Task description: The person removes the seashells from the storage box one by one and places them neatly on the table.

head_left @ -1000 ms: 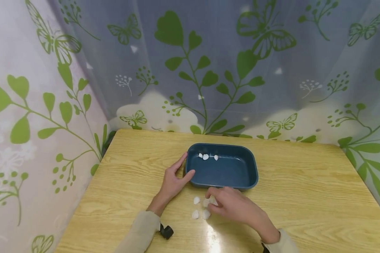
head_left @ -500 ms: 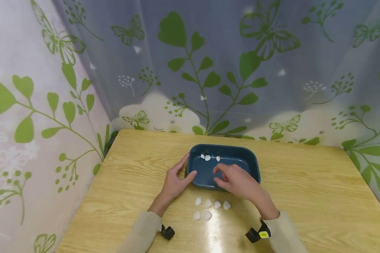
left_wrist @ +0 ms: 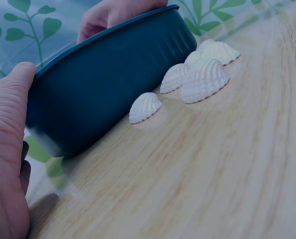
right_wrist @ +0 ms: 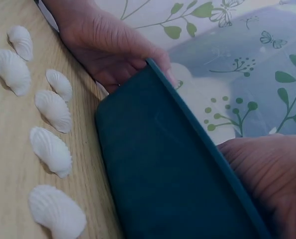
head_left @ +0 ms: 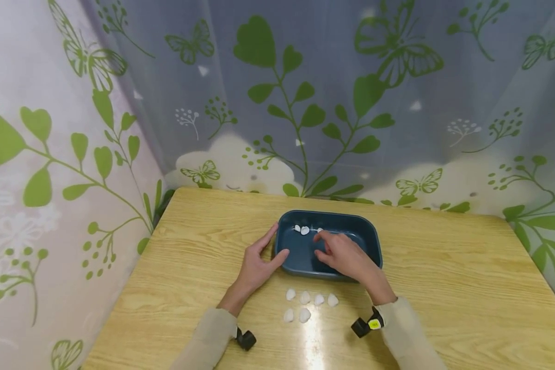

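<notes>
A dark blue rectangular basin stands on the wooden table. My left hand grips its left end, thumb over the rim and fingers along the outside. My right hand reaches over the near wall into the basin, fingers bent, index finger and thumb apart at the tips. Whether it holds anything is hidden. White seashells lie along the basin's back inside, one partly covered by the right index finger. Several more ribbed white seashells lie on the table in front of the basin, in two rows in the head view.
The light wooden table extends to both sides of the basin. Behind it and at the left hang curtains printed with leaves and butterflies. A black wrist camera is strapped on the left wrist, another on the right.
My right hand has gone from the seashells on the table, over the near wall, into the basin, and then slightly further toward its back. The left hand keeps its grip on the basin.
</notes>
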`<state>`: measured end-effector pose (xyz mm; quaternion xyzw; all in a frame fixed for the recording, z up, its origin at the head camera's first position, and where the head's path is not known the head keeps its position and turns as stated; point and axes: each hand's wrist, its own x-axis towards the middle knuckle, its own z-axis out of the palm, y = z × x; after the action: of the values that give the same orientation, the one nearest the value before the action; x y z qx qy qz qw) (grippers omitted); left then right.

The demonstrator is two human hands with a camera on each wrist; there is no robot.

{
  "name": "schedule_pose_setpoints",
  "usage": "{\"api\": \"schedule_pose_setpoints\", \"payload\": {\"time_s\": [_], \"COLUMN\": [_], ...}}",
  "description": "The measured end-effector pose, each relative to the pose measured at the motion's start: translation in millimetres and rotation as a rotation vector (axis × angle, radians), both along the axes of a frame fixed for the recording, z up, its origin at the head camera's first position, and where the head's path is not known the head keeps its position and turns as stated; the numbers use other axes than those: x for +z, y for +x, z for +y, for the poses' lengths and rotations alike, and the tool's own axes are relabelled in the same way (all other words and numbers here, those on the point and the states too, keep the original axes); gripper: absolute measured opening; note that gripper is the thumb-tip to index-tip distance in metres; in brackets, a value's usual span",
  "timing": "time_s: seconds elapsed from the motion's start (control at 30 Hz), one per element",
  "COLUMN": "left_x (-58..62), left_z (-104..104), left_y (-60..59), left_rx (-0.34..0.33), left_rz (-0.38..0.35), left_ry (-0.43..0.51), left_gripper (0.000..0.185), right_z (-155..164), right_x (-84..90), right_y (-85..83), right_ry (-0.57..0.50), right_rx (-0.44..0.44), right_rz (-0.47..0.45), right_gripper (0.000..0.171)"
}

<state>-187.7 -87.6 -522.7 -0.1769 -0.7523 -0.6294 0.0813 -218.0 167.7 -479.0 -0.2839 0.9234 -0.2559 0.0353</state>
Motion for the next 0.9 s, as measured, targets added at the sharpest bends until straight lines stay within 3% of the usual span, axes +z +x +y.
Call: {"api": "schedule_pose_setpoints", "payload": {"time_s": [0.47, 0.9], "left_x": [-1.4, -0.9], "left_z": [0.7, -0.9], "left_y": [-1.2, -1.6], "left_rx": [-0.006, -0.009], "left_rz": [0.008, 0.008], "left_ry": [-0.005, -0.005], "left_gripper": [0.066, 0.065], "right_z": [-12.0, -22.3], "right_x": [-4.8, -8.9], "right_y": [-35.8, -45.9], "right_ry": [0.049, 0.176], "right_rx": [-0.007, -0.06], "right_rz": [-0.01, -0.071], "right_gripper": [0.032, 0.043]}}
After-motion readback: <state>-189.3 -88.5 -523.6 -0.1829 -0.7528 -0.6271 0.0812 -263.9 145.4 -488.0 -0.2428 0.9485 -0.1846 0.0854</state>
